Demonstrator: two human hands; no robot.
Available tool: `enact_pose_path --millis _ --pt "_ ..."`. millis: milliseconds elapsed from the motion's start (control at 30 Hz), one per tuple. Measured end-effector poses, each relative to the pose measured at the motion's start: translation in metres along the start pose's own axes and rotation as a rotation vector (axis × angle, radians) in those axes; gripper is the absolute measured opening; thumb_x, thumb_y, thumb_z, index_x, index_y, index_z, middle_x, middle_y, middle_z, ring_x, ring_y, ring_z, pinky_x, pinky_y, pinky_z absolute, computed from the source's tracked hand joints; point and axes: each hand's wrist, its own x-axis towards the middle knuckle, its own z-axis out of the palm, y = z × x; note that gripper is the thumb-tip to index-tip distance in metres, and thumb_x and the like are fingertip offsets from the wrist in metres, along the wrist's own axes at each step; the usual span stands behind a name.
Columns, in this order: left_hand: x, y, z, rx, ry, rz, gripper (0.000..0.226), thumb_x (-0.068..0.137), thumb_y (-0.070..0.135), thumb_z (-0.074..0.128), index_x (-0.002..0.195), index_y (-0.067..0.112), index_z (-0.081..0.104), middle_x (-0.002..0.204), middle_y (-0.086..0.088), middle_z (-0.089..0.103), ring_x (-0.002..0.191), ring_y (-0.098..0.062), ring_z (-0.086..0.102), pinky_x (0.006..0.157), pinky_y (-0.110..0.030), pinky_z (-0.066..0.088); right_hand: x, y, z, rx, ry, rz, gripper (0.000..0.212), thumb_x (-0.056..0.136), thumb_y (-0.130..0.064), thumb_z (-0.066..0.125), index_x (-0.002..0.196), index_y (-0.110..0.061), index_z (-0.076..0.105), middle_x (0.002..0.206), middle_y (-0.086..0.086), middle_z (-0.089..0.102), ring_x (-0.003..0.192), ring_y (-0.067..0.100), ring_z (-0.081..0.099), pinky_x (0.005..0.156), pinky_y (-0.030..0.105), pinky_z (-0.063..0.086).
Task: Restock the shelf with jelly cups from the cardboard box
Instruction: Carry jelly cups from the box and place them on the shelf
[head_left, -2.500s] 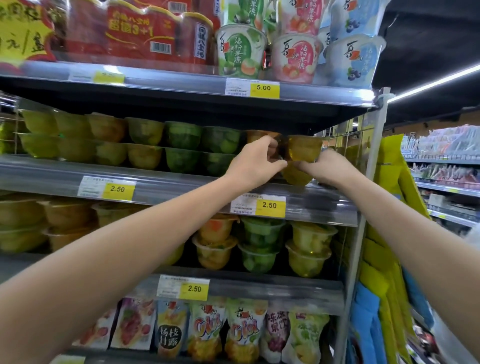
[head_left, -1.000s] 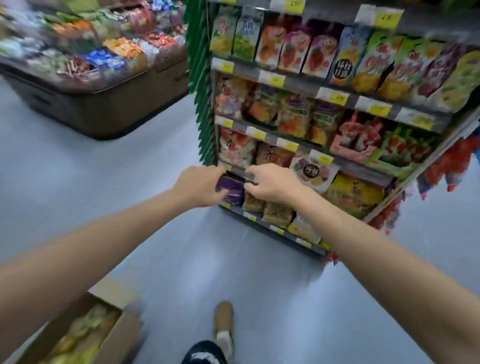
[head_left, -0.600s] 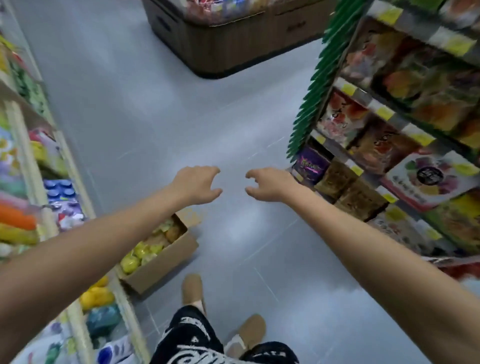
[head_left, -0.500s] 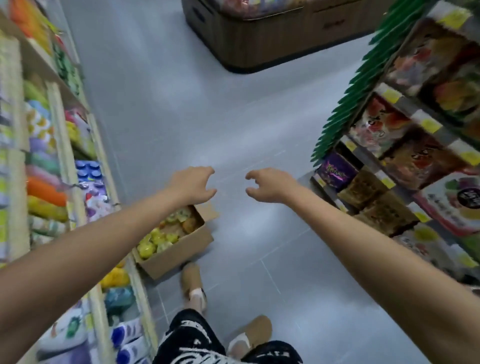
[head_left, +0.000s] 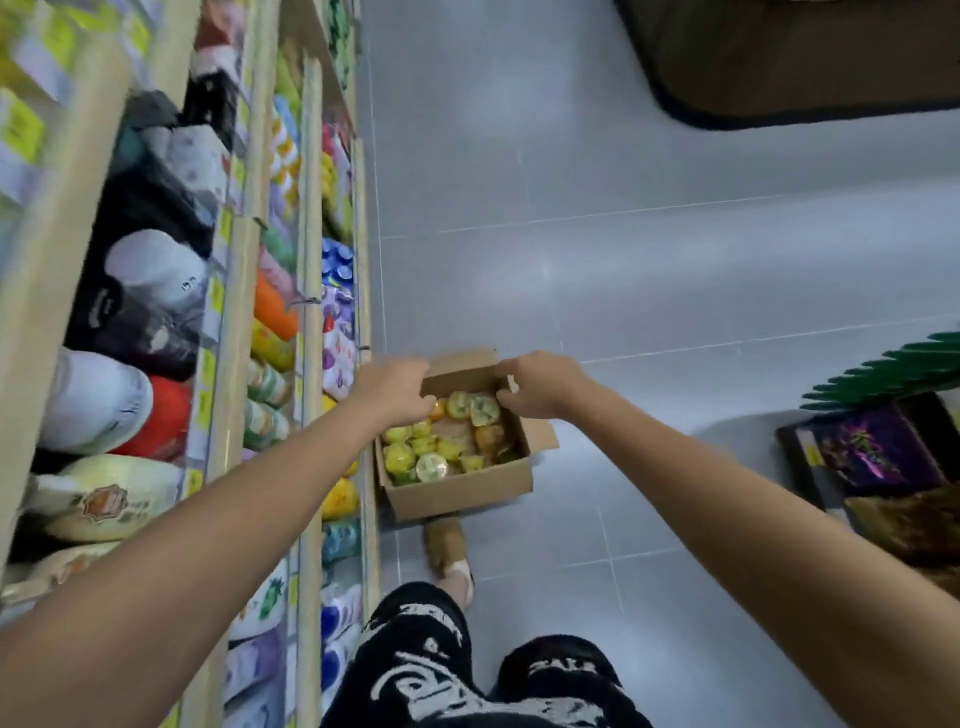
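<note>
On the grey floor (head_left: 623, 260), with the shelf unit (head_left: 306, 364) at its 9 o'clock, the cardboard box (head_left: 462, 496) is sitting open, its long axis running roughly 12 to 6, and the jelly cups (head_left: 441, 447) are lying loose inside. Both hands are hovering over its far end: the left hand (head_left: 393, 387) is curling its fingers just beside an orange cup (head_left: 438, 409) at its 4 o'clock, contact being impossible to tell, while the right hand (head_left: 540, 384) is hanging loosely curled and empty, green-lidded cups (head_left: 470, 407) lying at its 8 o'clock; the left is looking nearer to a pick.
</note>
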Motion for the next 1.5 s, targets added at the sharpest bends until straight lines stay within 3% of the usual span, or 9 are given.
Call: enact_pose_path --millis 133,433,633,733,833,967,1167,1367,1500 --pt "0.032 -0.027 0.014 -0.008 -0.042 0.013 0.045 0.088 0.041 0.052 0.126 0.018 0.055 0.122 -0.006 0.061 0.112 -0.029 0.057 0.084 -0.037 0.048 0.052 -0.007 0.015 -0.034 -0.044 -0.017 0.037 0.093 -0.038 0.041 0.124 -0.023 0.056 0.121 0.007 0.062 0.111 0.029 0.056 0.084 0.035 0.046" --pt "0.105 -0.048 0.071 -0.115 -0.215 -0.068 0.047 0.092 0.039 0.050 0.133 0.017 0.047 0.129 -0.005 0.052 0.118 -0.028 0.051 0.083 -0.035 0.044 0.139 0.023 0.072 0.037 -0.239 -0.023 0.032 0.090 -0.029 0.045 0.117 -0.016 0.057 0.108 0.006 0.064 0.100 0.028 0.058 0.066 0.030 0.038" --pt "0.177 -0.041 0.147 -0.211 -0.288 -0.126 0.046 0.091 0.040 0.051 0.131 0.017 0.049 0.130 -0.004 0.053 0.116 -0.028 0.053 0.081 -0.035 0.044 0.213 0.063 0.143 0.007 -0.369 -0.023 0.035 0.093 -0.036 0.044 0.121 -0.020 0.058 0.107 0.004 0.064 0.098 0.025 0.059 0.066 0.029 0.039" --pt "0.215 -0.039 0.201 -0.213 -0.317 -0.127 0.046 0.091 0.044 0.050 0.128 0.017 0.050 0.128 -0.003 0.054 0.115 -0.028 0.053 0.079 -0.035 0.044 0.246 0.078 0.197 0.061 -0.403 0.046 0.034 0.090 -0.035 0.044 0.115 -0.020 0.061 0.103 0.002 0.065 0.094 0.025 0.061 0.070 0.031 0.049" --pt "0.252 -0.044 0.265 -0.236 -0.349 -0.166 0.053 0.091 0.044 0.050 0.135 0.016 0.043 0.129 -0.005 0.053 0.115 -0.029 0.052 0.084 -0.036 0.045 0.282 0.087 0.262 0.123 -0.433 0.075 0.033 0.087 -0.036 0.046 0.113 -0.022 0.060 0.104 0.001 0.065 0.095 0.025 0.060 0.076 0.035 0.052" --pt "0.302 -0.052 0.349 -0.223 -0.378 -0.179 0.055 0.090 0.045 0.051 0.135 0.015 0.041 0.132 -0.006 0.050 0.120 -0.028 0.049 0.088 -0.037 0.042 0.330 0.098 0.338 0.175 -0.454 0.096 0.032 0.090 -0.034 0.048 0.118 -0.021 0.057 0.111 0.005 0.063 0.103 0.029 0.059 0.072 0.032 0.043" --pt "0.374 -0.061 0.456 -0.087 -0.405 -0.085 0.065 0.088 0.050 0.054 0.142 0.017 0.036 0.148 -0.007 0.038 0.136 -0.028 0.035 0.109 -0.042 0.029 0.382 0.118 0.440 0.175 -0.479 0.126 0.043 0.093 -0.039 0.049 0.133 -0.023 0.048 0.117 0.009 0.062 0.110 0.031 0.057 0.076 0.034 0.041" --pt "0.421 -0.072 0.533 0.056 -0.389 -0.024 0.077 0.086 0.059 0.053 0.144 0.012 0.032 0.149 -0.013 0.034 0.139 -0.030 0.028 0.116 -0.046 0.019 0.415 0.125 0.525 0.205 -0.531 0.233 0.043 0.094 -0.047 0.046 0.130 -0.023 0.049 0.115 0.007 0.062 0.106 0.029 0.060 0.076 0.034 0.043" --pt "0.437 -0.080 0.565 0.093 -0.435 -0.019 0.081 0.085 0.063 0.052 0.145 0.013 0.031 0.149 -0.015 0.034 0.137 -0.033 0.029 0.113 -0.048 0.023 0.436 0.127 0.565 0.194 -0.588 0.277 0.052 0.092 -0.056 0.047 0.132 -0.024 0.046 0.120 0.009 0.060 0.108 0.029 0.059 0.075 0.034 0.042"
